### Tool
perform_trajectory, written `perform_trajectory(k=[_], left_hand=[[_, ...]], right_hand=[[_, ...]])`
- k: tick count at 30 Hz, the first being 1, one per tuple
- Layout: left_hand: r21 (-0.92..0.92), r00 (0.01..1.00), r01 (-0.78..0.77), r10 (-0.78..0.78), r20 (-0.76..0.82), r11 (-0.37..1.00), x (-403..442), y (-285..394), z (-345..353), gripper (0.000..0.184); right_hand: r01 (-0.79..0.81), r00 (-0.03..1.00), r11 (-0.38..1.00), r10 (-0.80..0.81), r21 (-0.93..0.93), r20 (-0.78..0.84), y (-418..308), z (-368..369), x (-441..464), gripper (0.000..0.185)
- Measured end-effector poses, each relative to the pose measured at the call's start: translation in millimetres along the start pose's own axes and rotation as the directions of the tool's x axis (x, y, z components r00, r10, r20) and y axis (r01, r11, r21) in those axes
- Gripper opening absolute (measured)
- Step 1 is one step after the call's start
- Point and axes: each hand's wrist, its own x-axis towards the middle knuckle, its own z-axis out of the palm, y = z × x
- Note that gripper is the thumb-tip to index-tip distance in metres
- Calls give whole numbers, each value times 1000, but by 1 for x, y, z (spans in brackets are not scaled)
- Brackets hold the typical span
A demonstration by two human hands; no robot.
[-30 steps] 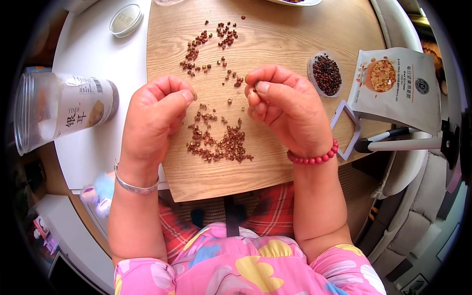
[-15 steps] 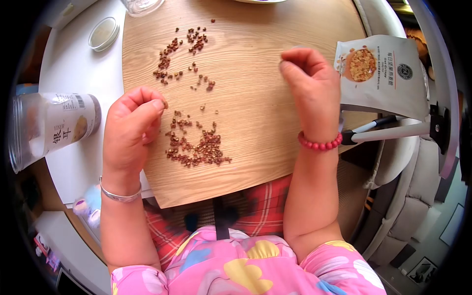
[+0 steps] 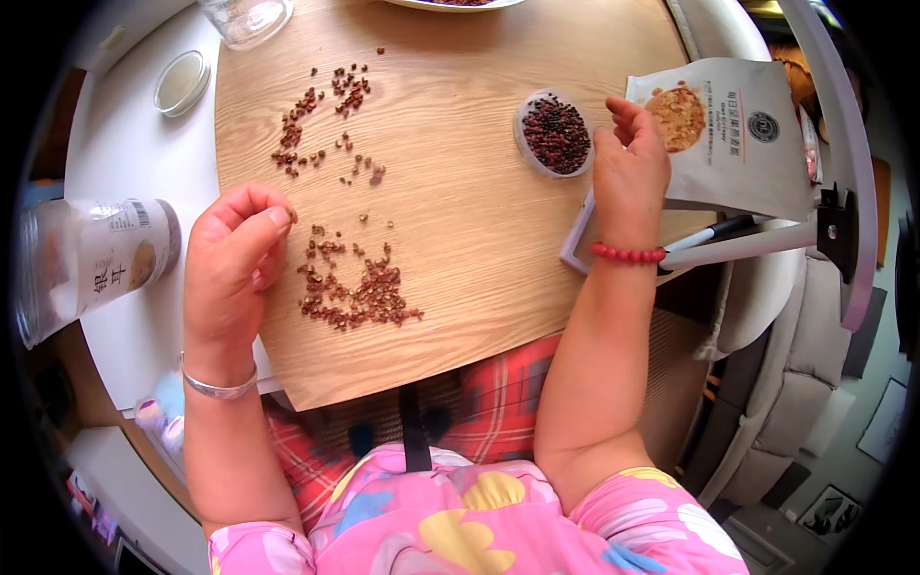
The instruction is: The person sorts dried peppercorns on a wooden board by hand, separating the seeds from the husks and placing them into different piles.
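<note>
My left hand [image 3: 238, 259] is pinched at the left of the wooden table, with a small brownish Sichuan peppercorn [image 3: 292, 215] at the thumb tip. To its right lies a loose pile of reddish-brown Sichuan peppercorns [image 3: 369, 295]. Farther up the table is a second, more scattered group [image 3: 305, 123]. My right hand [image 3: 632, 163] is beside a small clear round tub [image 3: 522, 144] full of dark red and black peppercorns [image 3: 556, 132]. Its fingers are loosely apart, and I see nothing between them.
A grey-white cereal bag [image 3: 738, 144] lies at the right, near a pale metal arm [image 3: 743, 251]. Left of the wooden table [image 3: 470, 240] are a labelled plastic jar [image 3: 105, 254] and a round lid [image 3: 182, 82]. A clear container [image 3: 247, 19] and a plate [image 3: 455, 6] stand at the far edge.
My right hand has moved right and its pinch has loosened; the tub of peppercorns beside it now shows. My left hand stays pinched near the pile. The whole view has shifted slightly.
</note>
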Motion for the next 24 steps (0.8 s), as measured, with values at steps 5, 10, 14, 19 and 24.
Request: perform_trajectory(k=[5,10,14,19,24], left_hand=[[-24,999,28,-28,-19,999,0,0,-1,4],[1,999,33,-33,-28,999,-2,3,1,6],[2,999,32,-32,-29,999,-3,6,4,8],[-36,999,32,-33,-14,999,-3,5,1,9],[-44,997,74,-72,36,996,-6,8,8,12]], right_hand=[[10,990,962,29,-273,140,-3,0,-1,32],[14,980,973,32,-231,195,-14,8,-7,34],[-16,972,995,39,-103,230,-33,9,-15,36],[398,915,915,-401,71,37,-44,21,-27,26],[300,893,772,-433,561,119,-80,32,-59,13]])
